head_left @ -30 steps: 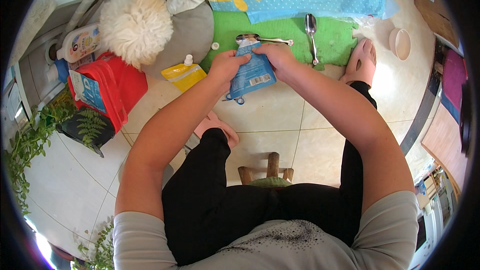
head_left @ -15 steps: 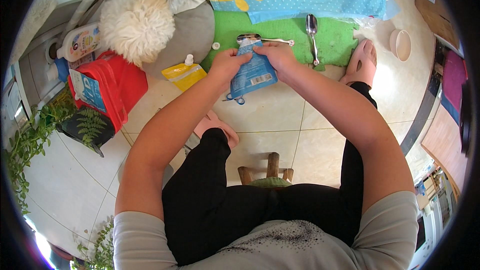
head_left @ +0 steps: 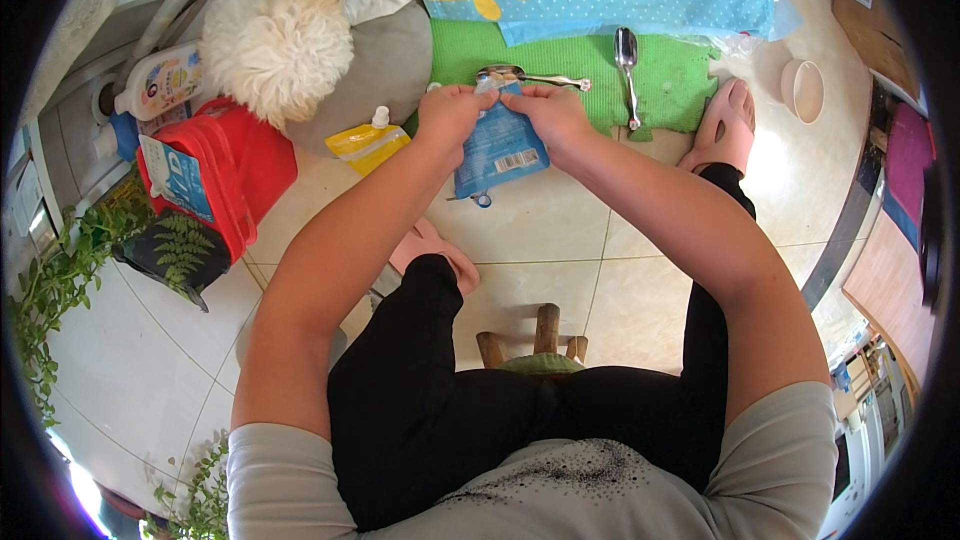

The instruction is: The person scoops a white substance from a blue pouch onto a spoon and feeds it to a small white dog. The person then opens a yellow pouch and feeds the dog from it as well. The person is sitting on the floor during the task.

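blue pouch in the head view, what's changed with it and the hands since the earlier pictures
The left hand has shifted up along the blue pouch, bringing its fingertips close to the right hand's near the top edge. Both hands still hold the pouch. The yellow pouch and green mat look unmoved.
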Available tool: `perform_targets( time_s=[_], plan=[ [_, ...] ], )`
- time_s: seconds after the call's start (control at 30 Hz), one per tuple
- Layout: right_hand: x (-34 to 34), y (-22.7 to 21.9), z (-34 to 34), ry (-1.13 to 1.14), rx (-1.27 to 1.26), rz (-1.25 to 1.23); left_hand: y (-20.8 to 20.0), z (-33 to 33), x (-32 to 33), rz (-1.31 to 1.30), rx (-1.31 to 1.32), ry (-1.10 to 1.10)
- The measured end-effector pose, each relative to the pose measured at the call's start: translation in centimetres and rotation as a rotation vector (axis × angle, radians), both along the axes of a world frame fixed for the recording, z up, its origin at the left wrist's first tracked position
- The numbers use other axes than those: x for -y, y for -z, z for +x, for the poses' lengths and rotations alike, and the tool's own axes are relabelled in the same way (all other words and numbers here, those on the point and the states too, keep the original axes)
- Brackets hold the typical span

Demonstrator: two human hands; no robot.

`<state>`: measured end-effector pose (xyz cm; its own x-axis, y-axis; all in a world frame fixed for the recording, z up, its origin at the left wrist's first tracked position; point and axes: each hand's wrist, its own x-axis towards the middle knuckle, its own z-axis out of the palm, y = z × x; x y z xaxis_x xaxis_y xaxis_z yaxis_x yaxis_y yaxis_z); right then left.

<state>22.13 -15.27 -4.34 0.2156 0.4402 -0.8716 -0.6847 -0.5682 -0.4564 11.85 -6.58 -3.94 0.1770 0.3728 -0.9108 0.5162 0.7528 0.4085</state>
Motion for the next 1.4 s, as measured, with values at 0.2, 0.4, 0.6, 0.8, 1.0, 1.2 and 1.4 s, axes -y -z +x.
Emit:
perform_targets(
  time_s=[0.2,0.4,0.6,0.8,1.0,1.2,1.4],
  plan=[
    [-0.1,0.2,0.0,0.018,-0.03,-0.013,0.0,0.1,-0.2,0.041,0.002,-0.015],
    [0.0,0.2,0.1,0.038,-0.017,-0.008,0.1,0.1,-0.3,0.043,0.004,-0.025],
    [0.1,0.1,0.2,0.039,-0.053,-0.037,-0.1,0.2,-0.3,0.044,-0.002,-0.023],
    [0.5,0.7,0.2,0.032,-0.119,-0.032,0.3,-0.2,0.2,0.177,-0.003,0.02],
    [0.2,0.0,0.5,-0.017,-0.123,-0.057,0.6,-0.3,0.5,0.292,-0.028,0.13],
    [-0.1,0.3,0.6,-0.004,-0.085,-0.061,0.3,-0.1,0.7,0.383,-0.053,0.184],
    [0.0,0.7,0.4,0.023,-0.048,-0.051,0.4,0.0,0.9,0.451,-0.064,0.24]
  ],
)
